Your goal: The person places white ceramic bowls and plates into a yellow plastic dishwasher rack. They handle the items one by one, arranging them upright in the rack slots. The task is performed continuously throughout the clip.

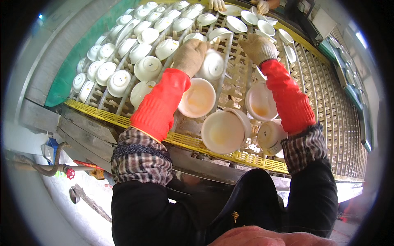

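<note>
Both my hands wear tan work gloves with red sleeves and reach over a pegged conveyor belt (pixel 326 101). My left hand (pixel 191 57) grips the edge of an overturned white bowl (pixel 213 65), slightly blurred. Just below it lies a stained white bowl (pixel 197 97), its hollow facing up. My right hand (pixel 258 48) is beside a tilted white bowl (pixel 266 28) near the far side; its fingertips are hidden. Below that forearm sits a bowl with orange residue (pixel 261 103). Stacked bowls (pixel 223 132) rest at the near edge, next to a tipped cup-like bowl (pixel 271 136).
Rows of overturned white bowls (pixel 120 83) cover the belt's left part. A yellow slotted strip (pixel 98 111) edges the near side. Opposite, another person's gloved hands (pixel 217 5) reach in by an oval dish (pixel 231 10). A red valve handle (pixel 70 173) is at lower left.
</note>
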Tool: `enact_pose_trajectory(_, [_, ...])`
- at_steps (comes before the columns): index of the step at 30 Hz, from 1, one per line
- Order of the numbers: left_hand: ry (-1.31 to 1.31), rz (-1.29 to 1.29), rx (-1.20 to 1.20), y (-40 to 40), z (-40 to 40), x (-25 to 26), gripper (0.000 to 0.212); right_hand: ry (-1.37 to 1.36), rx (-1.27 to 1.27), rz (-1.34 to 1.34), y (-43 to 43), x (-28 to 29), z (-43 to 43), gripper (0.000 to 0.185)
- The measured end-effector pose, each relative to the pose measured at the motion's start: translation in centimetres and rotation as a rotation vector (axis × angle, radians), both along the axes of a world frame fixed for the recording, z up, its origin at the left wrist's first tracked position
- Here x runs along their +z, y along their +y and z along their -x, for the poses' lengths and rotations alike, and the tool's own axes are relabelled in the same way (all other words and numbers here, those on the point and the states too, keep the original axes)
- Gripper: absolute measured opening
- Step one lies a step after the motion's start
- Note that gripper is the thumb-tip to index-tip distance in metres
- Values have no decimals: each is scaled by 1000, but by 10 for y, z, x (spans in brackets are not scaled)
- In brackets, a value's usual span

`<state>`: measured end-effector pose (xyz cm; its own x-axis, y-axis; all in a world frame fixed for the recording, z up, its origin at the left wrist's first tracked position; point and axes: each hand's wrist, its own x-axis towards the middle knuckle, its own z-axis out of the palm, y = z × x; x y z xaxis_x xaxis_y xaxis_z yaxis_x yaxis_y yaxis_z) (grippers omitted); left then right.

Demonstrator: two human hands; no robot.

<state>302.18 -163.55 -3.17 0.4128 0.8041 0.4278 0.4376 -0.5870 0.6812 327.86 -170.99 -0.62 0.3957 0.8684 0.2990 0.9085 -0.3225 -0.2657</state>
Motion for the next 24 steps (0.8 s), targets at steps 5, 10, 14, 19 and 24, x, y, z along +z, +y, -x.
enact_pose_trajectory(5, [552,-421,75,8,16,7,39,-136,-119,263,3,-37,-68,70])
enact_pose_trajectory(10, [922,-437,-12,-10,91,28,38,-98,-24,342,-29,-40,-70,54])
enact_pose_trajectory(14, [1012,-522,-94,-71,152,35,35,52,138,45,-34,-35,-90,44])
enact_pose_trajectory(19, [738,-323,-177,-87,120,18,38,171,280,-200,-30,-45,-129,34])
enact_pose_trajectory(24, [753,-15,-21,-81,117,-9,38,-323,385,15,-68,-23,-41,43])
